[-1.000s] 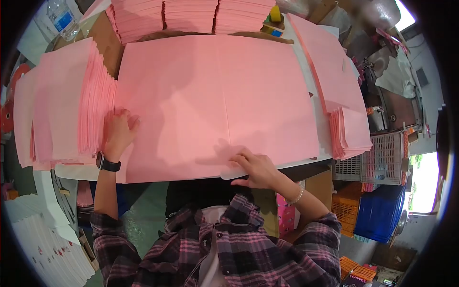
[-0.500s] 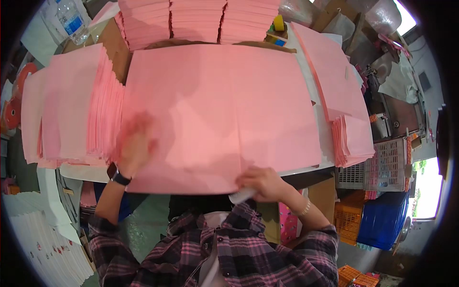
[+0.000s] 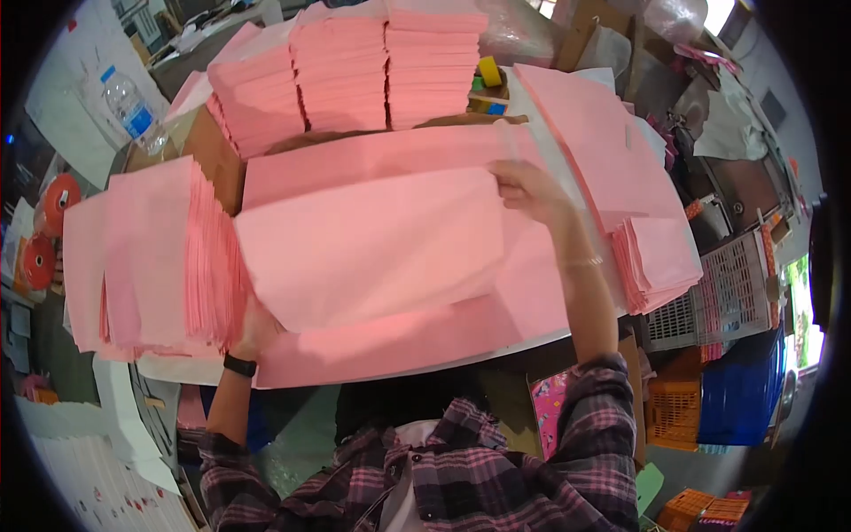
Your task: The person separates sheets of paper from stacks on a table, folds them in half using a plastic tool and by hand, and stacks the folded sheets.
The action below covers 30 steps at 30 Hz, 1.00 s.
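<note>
A folded pink paper sheet (image 3: 381,248) slants over a larger pink sheet (image 3: 417,341) lying flat on the table. My right hand (image 3: 523,188) is closed on its upper right corner, thumb and fingers pinching the paper. A pale, blurred strip (image 3: 507,137) sticks up above that hand. At the sheet's lower left edge is my left hand (image 3: 257,330), wearing a dark wristband; it grips the edge, its fingers mostly hidden by paper. Right beside it stands a thick stack of folded pink paper (image 3: 151,257).
Tall pink paper piles (image 3: 341,75) line the back of the table. On the right lie more pink sheets (image 3: 585,133) and a small folded bundle (image 3: 656,262). A water bottle (image 3: 133,111) stands on a cardboard box (image 3: 208,146) at back left. Crates (image 3: 709,306) are at the right.
My right hand has risen from the front edge to the far right, lifting a folded sheet. My left hand has moved down to the sheet's left edge. The view has shifted.
</note>
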### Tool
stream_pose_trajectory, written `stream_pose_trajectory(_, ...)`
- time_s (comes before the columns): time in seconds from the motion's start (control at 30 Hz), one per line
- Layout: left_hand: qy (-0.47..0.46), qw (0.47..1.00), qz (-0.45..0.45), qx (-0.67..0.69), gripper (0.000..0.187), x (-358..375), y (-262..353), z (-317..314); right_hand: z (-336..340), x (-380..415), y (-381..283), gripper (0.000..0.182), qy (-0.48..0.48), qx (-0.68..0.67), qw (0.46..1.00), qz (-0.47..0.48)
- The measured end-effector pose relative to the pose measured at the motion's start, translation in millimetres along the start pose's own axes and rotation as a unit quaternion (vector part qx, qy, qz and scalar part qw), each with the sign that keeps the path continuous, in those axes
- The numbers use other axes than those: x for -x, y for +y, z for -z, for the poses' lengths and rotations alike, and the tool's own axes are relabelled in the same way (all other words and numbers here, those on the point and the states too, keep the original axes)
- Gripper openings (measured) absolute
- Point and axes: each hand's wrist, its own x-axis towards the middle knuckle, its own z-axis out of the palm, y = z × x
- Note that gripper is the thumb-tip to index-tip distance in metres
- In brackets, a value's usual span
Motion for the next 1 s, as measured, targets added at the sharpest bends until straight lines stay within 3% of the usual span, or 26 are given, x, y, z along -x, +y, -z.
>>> stream_pose_trajectory(0.07, 0.023, 0.988, 0.087, 0.123, 0.047, -7.8, 23.8, -35.0, 13.7, -35.8, 26.0, 0.025, 0.003, -0.055, 0.998, -0.033)
stream_pose_trajectory(0.1, 0.018, 0.989, 0.088, 0.12, 0.047, -11.8, 22.6, -32.0, 11.0, -37.5, 35.2, 0.027, 0.045, -0.053, 0.993, -0.1)
stream_pose_trajectory(0.13, 0.049, 0.993, 0.101, -0.046, 0.043, -12.9, 15.2, -23.2, 9.9, -37.7, 47.0, 0.033, 0.085, -0.051, 0.981, -0.167)
stream_pose_trajectory(0.2, 0.109, 0.918, 0.112, -0.364, 0.036, -16.0, 0.5, -4.8, 13.2, -18.8, 83.9, 0.036, 0.087, -0.06, 0.978, -0.179)
stream_pose_trajectory(0.23, 0.109, 0.919, 0.109, -0.363, 0.036, -19.0, -2.6, 0.9, 15.2, -4.7, 101.0, 0.04, 0.086, -0.067, 0.975, -0.194)
stream_pose_trajectory(0.3, 0.116, 0.923, 0.108, -0.35, 0.029, -23.7, -8.1, 9.3, 9.7, 35.9, 107.3, 0.045, -0.062, -0.133, 0.963, -0.227)
stream_pose_trajectory(0.37, 0.116, 0.925, 0.111, -0.343, 0.025, -27.5, -12.4, 11.6, -1.3, 64.9, 126.0, 0.041, 0.015, 0.055, 0.978, -0.199)
stream_pose_trajectory(0.5, 0.151, 0.929, 0.081, -0.328, 0.021, -32.0, -18.4, 10.0, -22.6, 98.6, 140.6, 0.031, 0.055, 0.113, 0.985, -0.116)
stream_pose_trajectory(0.73, 0.151, 0.931, -0.055, -0.328, 0.013, -29.9, -21.7, -9.3, -25.0, 94.9, 153.8, 0.028, 0.11, 0.093, 0.983, -0.118)
stream_pose_trajectory(0.9, 0.201, 0.927, -0.03, -0.315, 0.011, -29.4, -16.3, -16.4, -28.9, 91.7, 156.5, 0.031, 0.132, 0.069, 0.982, -0.115)
stream_pose_trajectory(1.0, 0.177, 0.895, -0.037, -0.407, 0.008, -33.0, -19.7, 3.5, -34.6, 93.9, 149.5, 0.031, 0.145, 0.051, 0.982, -0.112)
